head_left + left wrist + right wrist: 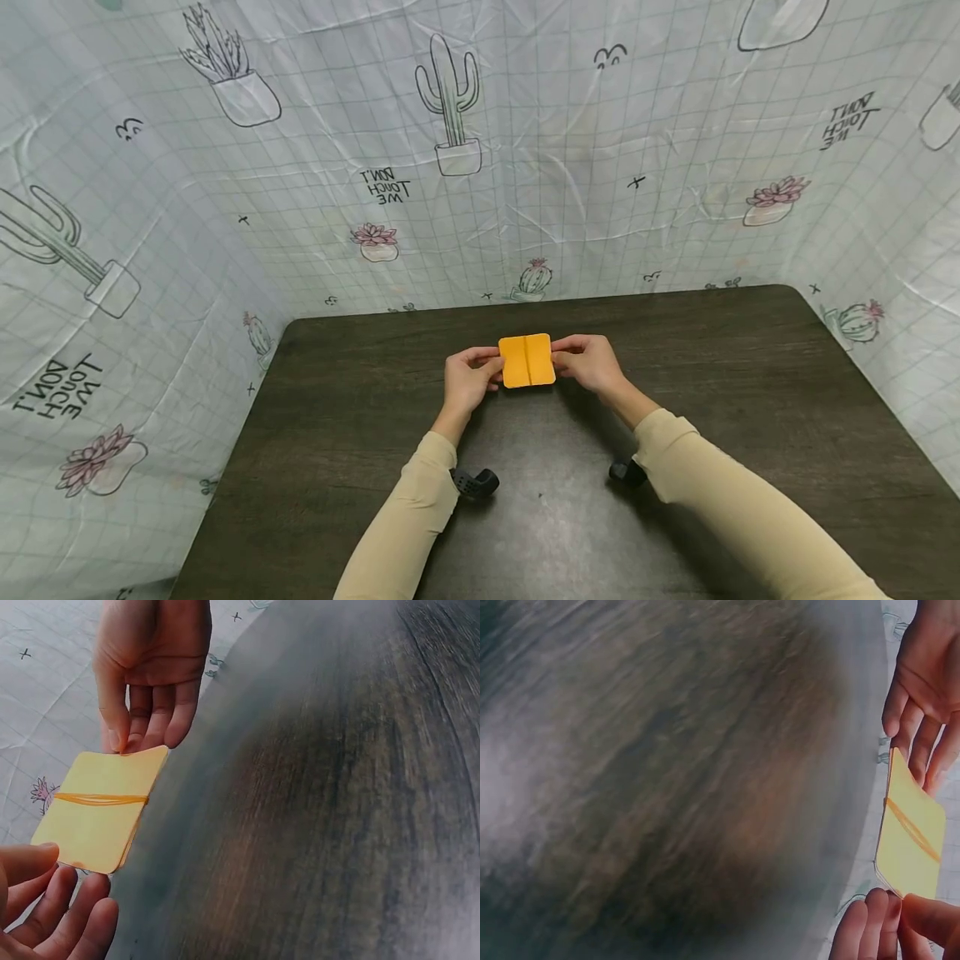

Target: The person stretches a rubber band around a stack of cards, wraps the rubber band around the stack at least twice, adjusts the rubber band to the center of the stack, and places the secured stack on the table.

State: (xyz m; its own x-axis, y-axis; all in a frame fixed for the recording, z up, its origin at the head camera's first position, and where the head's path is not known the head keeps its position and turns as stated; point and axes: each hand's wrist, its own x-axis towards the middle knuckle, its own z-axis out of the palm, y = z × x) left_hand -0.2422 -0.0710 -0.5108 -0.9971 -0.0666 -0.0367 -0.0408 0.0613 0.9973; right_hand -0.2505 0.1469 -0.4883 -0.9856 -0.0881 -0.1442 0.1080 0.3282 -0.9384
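A thin square pad with rounded corners, yellow-orange in colour, is held up between the two hands over the dark table. Around its middle runs an orange rubber band, its strands slightly apart in the left wrist view. My left hand pinches the pad's left edge, thumb on the near face. At the opposite edge my right hand pinches it the same way, as the left wrist view also shows. Several layers show along the pad's side edge in that view. The pad's far face is hidden from the head view.
The dark wood-grain table spreads below both arms. Behind it and at both sides hangs a white gridded curtain with cactus drawings. A black strap piece sits at the left wrist, another at the right.
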